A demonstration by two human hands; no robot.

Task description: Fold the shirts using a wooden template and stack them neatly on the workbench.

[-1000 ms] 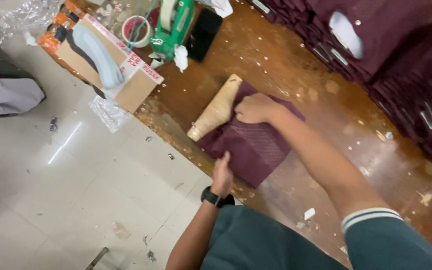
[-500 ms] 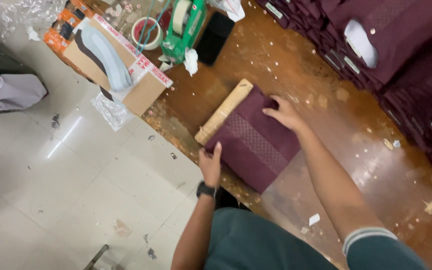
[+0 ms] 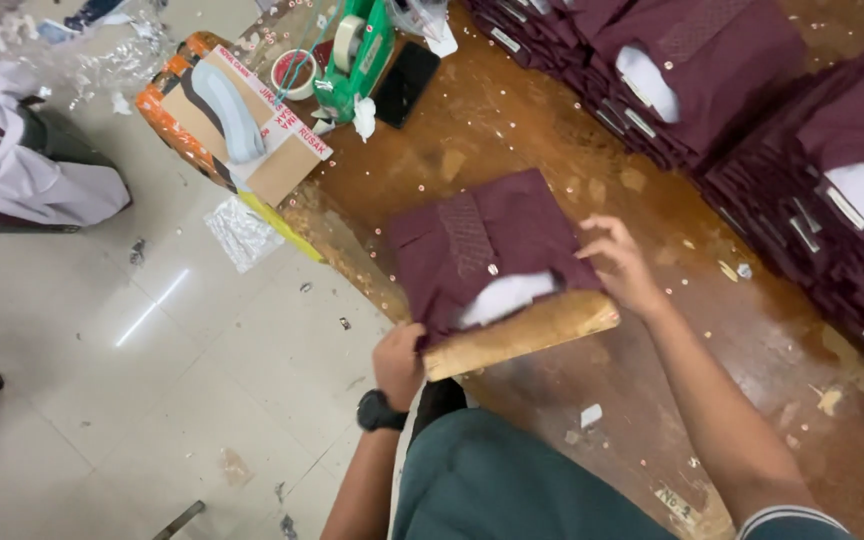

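A folded maroon shirt (image 3: 492, 240) with a white collar insert lies face up on a brown wooden board (image 3: 522, 335) on the worn wooden table (image 3: 732, 340). My left hand (image 3: 399, 365) grips the near left corner of the shirt and board at the table's edge. My right hand (image 3: 620, 265) rests with spread fingers on the shirt's right edge, beside the collar. A black watch sits on my left wrist.
Stacks of folded maroon shirts (image 3: 752, 90) line the table's back and right. A green tape dispenser (image 3: 357, 55), a tape roll (image 3: 297, 72) and a black phone (image 3: 407, 82) sit at the far end. An orange-edged cardboard box (image 3: 242, 130) stands by the corner. White cloth (image 3: 32, 170) lies on the tiled floor.
The shirt with its board has been flipped and turned: the collar side now faces up, and the board lies along the near edge. Both hands shifted with it.
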